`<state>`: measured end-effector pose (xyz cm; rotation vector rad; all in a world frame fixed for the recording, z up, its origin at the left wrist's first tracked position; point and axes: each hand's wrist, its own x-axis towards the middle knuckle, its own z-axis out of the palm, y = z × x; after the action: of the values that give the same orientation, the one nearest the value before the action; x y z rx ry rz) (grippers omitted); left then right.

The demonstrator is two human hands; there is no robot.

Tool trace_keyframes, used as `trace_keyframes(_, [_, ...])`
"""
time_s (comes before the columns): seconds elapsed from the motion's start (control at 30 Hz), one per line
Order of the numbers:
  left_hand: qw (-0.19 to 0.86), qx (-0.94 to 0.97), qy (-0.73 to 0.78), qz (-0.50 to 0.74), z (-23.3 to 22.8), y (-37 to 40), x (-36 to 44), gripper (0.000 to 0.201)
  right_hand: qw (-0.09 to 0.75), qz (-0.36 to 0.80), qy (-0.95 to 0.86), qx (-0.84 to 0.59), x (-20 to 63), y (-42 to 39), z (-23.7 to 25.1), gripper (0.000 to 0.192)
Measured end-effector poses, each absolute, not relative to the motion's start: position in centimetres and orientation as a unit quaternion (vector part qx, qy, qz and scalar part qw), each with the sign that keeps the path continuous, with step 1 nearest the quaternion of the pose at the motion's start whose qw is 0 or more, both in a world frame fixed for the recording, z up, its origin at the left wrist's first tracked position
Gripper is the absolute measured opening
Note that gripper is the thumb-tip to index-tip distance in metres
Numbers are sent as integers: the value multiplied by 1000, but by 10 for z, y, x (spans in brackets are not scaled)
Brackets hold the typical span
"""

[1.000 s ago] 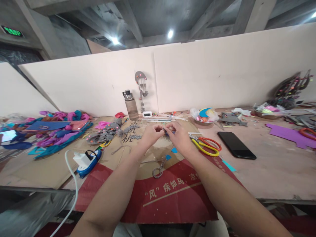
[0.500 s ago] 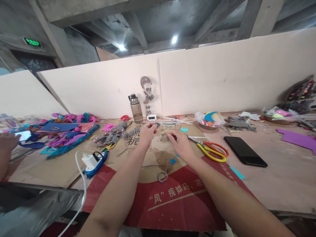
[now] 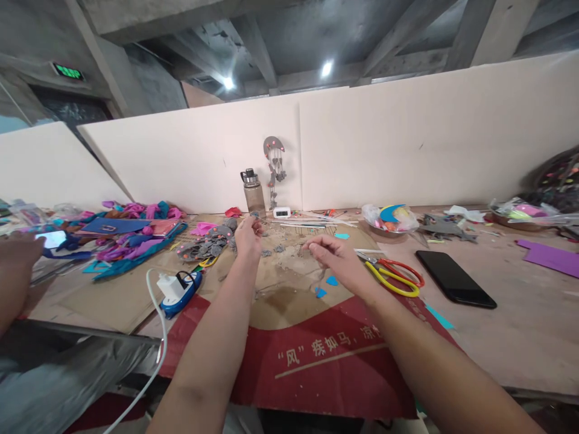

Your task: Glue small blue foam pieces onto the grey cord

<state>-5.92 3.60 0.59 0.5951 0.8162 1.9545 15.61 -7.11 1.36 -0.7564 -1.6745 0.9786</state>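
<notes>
My left hand (image 3: 248, 238) is closed in a pinch above the cardboard, with a small grey piece (image 3: 256, 214) showing at its fingertips. To the right, my right hand (image 3: 329, 252) has thumb and fingers pressed together. A grey cord (image 3: 321, 278) hangs just below it, and the fingers seem to pinch it; the grip itself is blurred. Grey felt pieces with pink dots (image 3: 205, 244) lie in a heap left of my left hand. Small grey scraps (image 3: 279, 248) lie between the hands. Scissors with yellow and red handles (image 3: 395, 277) lie beside my right wrist.
A black phone (image 3: 455, 278) lies at right. A bottle (image 3: 254, 196), a small white clock (image 3: 281, 213) and a bowl of scraps (image 3: 389, 229) stand along the back. A blue power strip (image 3: 181, 295) trails a white cable at left. Another person's hand (image 3: 18, 265) is at far left.
My left hand has moved left, away from my right hand. The coiled grey cord on the red part of the cardboard is gone from there; cord now hangs near my right hand.
</notes>
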Motion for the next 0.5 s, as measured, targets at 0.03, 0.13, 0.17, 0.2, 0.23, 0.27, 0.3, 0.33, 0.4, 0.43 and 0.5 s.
trace_keyframes(0.03, [454,225,324,799,5,37,-62,17,521,448,-666,-291,160,-72,16,25])
trace_keyframes(0.13, [451,192,323,809,4,40,-68,14,543,525,-614,-229,169,-76,24,24])
trace_keyframes(0.17, [449,190,326,810,4,41,-70,15,527,537,-621,-219,170,-79,26,24])
trace_keyframes(0.2, [447,189,327,811,5,41,-71,16,492,546,-643,-215,171,-82,29,24])
trace_keyframes(0.23, [446,187,324,813,6,41,-72,17,439,552,-677,-210,171,-86,31,25])
trace_keyframes(0.27, [447,183,318,816,7,41,-74,17,370,554,-718,-202,169,-90,33,26])
trace_keyframes(0.3, [451,175,309,819,8,41,-75,16,299,549,-756,-191,166,-93,33,26])
trace_keyframes(0.33, [456,166,301,821,10,41,-76,14,238,536,-790,-181,164,-96,33,25])
trace_keyframes(0.4, [470,147,289,821,12,41,-78,11,183,482,-837,-185,159,-94,29,22])
trace_keyframes(0.43, [478,145,288,817,12,41,-78,10,192,437,-852,-213,158,-90,26,22])
trace_keyframes(0.5, [486,152,295,808,12,40,-75,8,249,299,-859,-332,162,-74,18,29])
